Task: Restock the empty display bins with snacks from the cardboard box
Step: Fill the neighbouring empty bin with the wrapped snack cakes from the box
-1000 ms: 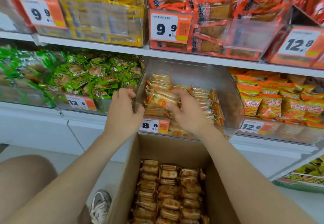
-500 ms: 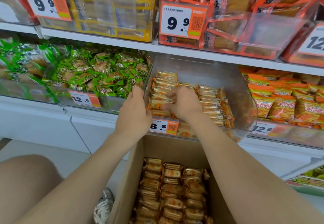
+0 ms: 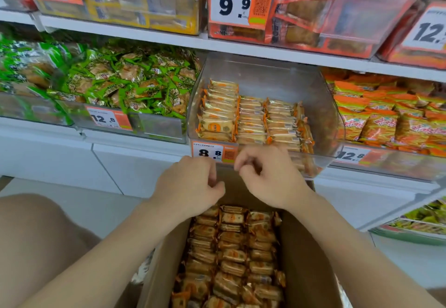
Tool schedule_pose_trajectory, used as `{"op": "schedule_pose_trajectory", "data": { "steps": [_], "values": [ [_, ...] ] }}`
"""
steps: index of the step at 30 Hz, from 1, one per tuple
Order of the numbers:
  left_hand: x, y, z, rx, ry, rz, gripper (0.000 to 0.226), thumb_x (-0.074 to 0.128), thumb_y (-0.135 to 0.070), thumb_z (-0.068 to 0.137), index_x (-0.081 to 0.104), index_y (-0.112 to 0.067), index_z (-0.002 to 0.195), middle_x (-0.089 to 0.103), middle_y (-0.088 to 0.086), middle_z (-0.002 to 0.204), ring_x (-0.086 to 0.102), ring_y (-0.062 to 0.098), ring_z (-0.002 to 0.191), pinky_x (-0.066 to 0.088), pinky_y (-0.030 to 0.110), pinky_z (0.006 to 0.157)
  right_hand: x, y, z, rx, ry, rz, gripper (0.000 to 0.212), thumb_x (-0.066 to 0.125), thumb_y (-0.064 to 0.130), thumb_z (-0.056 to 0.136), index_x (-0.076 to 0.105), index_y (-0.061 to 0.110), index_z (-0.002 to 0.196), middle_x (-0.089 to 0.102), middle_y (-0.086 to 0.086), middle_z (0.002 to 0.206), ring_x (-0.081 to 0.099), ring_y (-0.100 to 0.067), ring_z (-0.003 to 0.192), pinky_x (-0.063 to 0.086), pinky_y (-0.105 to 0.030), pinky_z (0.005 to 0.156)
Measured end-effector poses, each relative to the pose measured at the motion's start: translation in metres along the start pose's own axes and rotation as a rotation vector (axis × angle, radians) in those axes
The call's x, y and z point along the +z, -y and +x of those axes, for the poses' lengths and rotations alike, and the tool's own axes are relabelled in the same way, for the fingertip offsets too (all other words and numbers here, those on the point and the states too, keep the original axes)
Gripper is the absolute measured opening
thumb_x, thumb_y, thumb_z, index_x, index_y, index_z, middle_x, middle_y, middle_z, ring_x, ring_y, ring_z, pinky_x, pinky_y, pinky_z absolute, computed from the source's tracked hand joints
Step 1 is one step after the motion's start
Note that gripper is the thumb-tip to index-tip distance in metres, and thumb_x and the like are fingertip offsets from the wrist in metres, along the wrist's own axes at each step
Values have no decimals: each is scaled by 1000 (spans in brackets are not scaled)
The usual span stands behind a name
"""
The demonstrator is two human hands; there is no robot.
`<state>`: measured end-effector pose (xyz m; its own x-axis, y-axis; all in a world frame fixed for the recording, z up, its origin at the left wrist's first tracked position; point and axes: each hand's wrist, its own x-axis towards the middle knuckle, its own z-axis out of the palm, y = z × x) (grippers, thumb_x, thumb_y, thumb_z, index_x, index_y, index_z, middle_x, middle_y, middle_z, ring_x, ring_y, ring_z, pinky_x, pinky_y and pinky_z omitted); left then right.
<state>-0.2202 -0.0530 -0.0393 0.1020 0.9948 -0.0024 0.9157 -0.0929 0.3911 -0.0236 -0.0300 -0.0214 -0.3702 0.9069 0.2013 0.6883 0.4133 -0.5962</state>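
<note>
The bin [image 3: 265, 71] was part filled, the box [image 3: 304, 247] nearly full. My left grip [image 3: 190, 184] and right grip [image 3: 270, 177] hung loose, empty.

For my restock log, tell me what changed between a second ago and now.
The left hand and right hand drew back from the clear bin toward the cardboard box, the right releasing the packets; both now hover empty, fingers loosely curled. The packets stay stacked in the bin.
</note>
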Motion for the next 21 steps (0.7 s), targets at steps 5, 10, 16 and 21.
{"op": "schedule_pose_trajectory", "data": {
  "steps": [5,10,16,21],
  "values": [
    [66,4,6,43,525,130,11,67,-36,95,71,-25,95,69,-1,98,67,24,91,60,42,83,82,-80,-50,265,586,-138,28,55,12,96,75,23,112,67,13,98,63,-3,93,55,-24,91],
    [146,28,2,-29,812,183,12,60,-19,100,59,-12,90,57,4,86,57,21,75,50,31,65,159,-148,-98,548,697,-132,25,57,18,100,69,18,122,69,-2,118,66,-21,109,58,-35,93],
    [230,71,-15,-176,951,168,33,50,-4,101,59,-10,132,59,11,132,63,31,117,55,33,89,210,-187,-134,796,572,-158,32,60,11,100,62,19,131,66,-6,125,66,-26,109,59,-41,94],
    [281,79,-18,-264,846,45,79,62,-9,99,19,-17,165,18,11,172,20,37,157,31,50,125,238,-201,-139,669,647,-184,65,58,12,98,33,26,157,40,-7,157,45,-34,140,44,-49,115]
  ]
}}
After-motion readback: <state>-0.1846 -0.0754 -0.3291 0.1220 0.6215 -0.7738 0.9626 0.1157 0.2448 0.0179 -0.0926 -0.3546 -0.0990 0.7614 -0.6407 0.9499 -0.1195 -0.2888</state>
